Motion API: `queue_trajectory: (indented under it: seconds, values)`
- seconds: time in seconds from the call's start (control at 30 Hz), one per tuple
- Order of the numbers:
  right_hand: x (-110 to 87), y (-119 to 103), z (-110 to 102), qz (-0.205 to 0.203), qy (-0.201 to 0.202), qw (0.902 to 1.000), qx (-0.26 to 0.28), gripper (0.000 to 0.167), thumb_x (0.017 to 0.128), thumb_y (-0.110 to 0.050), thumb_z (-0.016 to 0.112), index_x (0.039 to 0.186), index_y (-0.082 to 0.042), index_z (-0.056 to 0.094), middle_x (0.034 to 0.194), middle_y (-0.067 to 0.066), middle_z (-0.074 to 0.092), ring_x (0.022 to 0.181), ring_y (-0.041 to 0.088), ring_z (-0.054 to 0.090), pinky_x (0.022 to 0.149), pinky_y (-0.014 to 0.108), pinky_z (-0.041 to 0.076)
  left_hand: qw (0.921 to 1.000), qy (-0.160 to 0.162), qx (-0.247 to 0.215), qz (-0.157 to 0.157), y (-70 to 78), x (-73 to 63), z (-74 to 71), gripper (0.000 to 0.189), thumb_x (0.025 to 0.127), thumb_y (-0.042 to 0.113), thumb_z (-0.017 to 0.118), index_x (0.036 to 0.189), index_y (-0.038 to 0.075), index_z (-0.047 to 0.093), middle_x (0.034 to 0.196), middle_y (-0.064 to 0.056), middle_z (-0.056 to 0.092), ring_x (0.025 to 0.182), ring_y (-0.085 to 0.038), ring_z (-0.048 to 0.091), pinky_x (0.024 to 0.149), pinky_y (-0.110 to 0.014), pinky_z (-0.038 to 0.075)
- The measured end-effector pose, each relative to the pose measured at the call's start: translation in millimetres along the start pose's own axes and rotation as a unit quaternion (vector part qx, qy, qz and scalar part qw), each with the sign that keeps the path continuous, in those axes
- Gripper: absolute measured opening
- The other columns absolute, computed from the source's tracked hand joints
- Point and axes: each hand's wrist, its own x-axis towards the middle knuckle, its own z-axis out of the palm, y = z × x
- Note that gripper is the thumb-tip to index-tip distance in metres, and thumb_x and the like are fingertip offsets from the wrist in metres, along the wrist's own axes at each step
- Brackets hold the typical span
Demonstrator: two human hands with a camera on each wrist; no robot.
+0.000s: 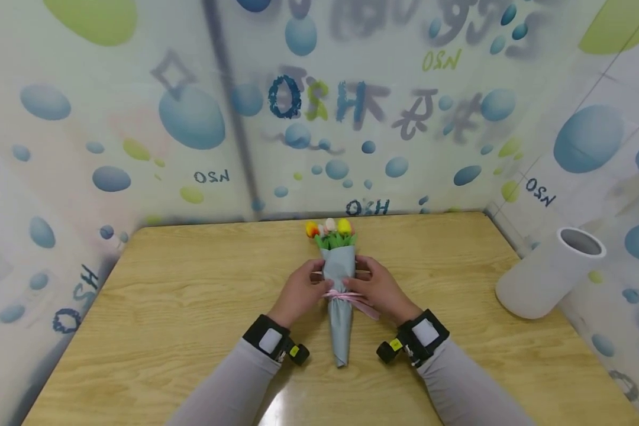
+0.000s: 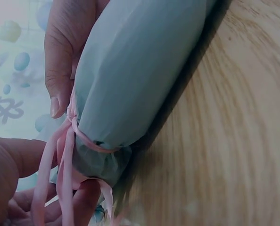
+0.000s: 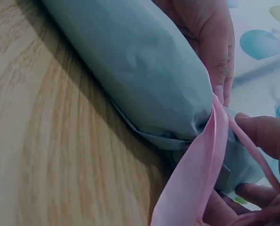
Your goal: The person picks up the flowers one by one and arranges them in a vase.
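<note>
A bouquet of tulips lies lengthwise on the wooden table, wrapped in pale blue-grey paper. Yellow, white, pink and orange-red blooms and green leaves show at its far end; the wrap narrows toward the near end. Around its waist a pink ribbon is tied, its tails trailing to the right. My left hand grips the wrap from the left, thumb close to the knot. From the right, my right hand holds the same part, its thumb by the ribbon. In the right wrist view the ribbon tail hangs broad and loose.
A white cylindrical vase stands near the table's right edge. The wooden table meets a wall covering printed with blue and green bubbles at the back. Each wrist wears a black strap with a small camera.
</note>
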Motion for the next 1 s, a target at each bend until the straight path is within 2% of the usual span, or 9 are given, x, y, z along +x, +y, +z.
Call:
queue_trajectory:
  seconds: [0.3, 0.47, 0.63, 0.73, 0.87, 1.0]
  values:
    - [1.0, -4.4, 0.4, 0.000, -0.002, 1.0000, -0.008, 0.074, 0.097, -0.024, 0.075, 0.158, -0.012, 0.037, 0.153, 0.016, 0.051, 0.136, 0.034, 0.058, 0.102, 0.042, 0.057, 1.0000, 0.003, 0.006, 0.000, 3.9, -2.1, -3.3, 0.051, 0.099, 0.018, 0.071, 0.145, 0.004, 0.054, 0.135, -0.016, 0.066, 0.120, -0.030, 0.067, 0.093, -0.039, 0.061]
    - [2.2, -3.9, -0.7, 0.003, -0.002, 0.9998, -0.019, 0.075, 0.097, -0.026, 0.075, 0.159, -0.012, 0.036, 0.155, 0.017, 0.049, 0.139, 0.035, 0.056, 0.103, 0.043, 0.056, 0.9998, 0.007, 0.018, -0.002, 5.7, -4.2, -7.2, 0.046, 0.103, 0.024, 0.065, 0.144, 0.005, 0.056, 0.133, -0.016, 0.067, 0.116, -0.028, 0.069, 0.090, -0.039, 0.061]
    - [2.7, -4.5, -3.2, 0.005, 0.002, 0.9994, -0.034, 0.070, 0.099, -0.029, 0.072, 0.159, -0.013, 0.037, 0.157, 0.015, 0.047, 0.141, 0.035, 0.054, 0.107, 0.047, 0.054, 0.9989, 0.028, 0.037, 0.000, 7.4, -5.1, -13.7, 0.040, 0.105, 0.026, 0.061, 0.140, 0.007, 0.061, 0.126, -0.014, 0.070, 0.108, -0.025, 0.070, 0.090, -0.040, 0.060]
    - [1.5, -6.4, -5.9, 0.004, 0.007, 0.9980, -0.063, 0.067, 0.102, -0.032, 0.067, 0.159, -0.013, 0.037, 0.159, 0.015, 0.045, 0.143, 0.036, 0.051, 0.111, 0.050, 0.050, 0.9972, 0.047, 0.058, 0.009, 5.8, -6.2, -18.9, 0.036, 0.105, 0.024, 0.060, 0.137, 0.008, 0.063, 0.127, -0.012, 0.071, 0.113, -0.025, 0.068, 0.096, -0.043, 0.057]
    - [-2.8, -10.3, -11.2, -0.016, 0.030, 0.9935, -0.108, 0.065, 0.103, -0.034, 0.065, 0.158, -0.010, 0.039, 0.159, 0.017, 0.046, 0.143, 0.038, 0.050, 0.114, 0.055, 0.046, 0.9939, 0.066, 0.084, 0.027, 2.9, -10.3, -27.7, 0.035, 0.105, 0.021, 0.060, 0.136, 0.006, 0.064, 0.132, -0.010, 0.070, 0.119, -0.027, 0.066, 0.102, -0.047, 0.055]
    - [-10.9, -14.4, -18.0, -0.073, 0.070, 0.9859, -0.134, 0.059, 0.104, -0.031, 0.063, 0.154, -0.006, 0.044, 0.157, 0.017, 0.048, 0.142, 0.038, 0.051, 0.115, 0.056, 0.044, 0.9920, 0.067, 0.099, 0.040, 0.4, -15.3, -34.9, 0.033, 0.105, 0.019, 0.061, 0.135, 0.005, 0.065, 0.132, -0.010, 0.070, 0.120, -0.027, 0.067, 0.102, -0.048, 0.055]
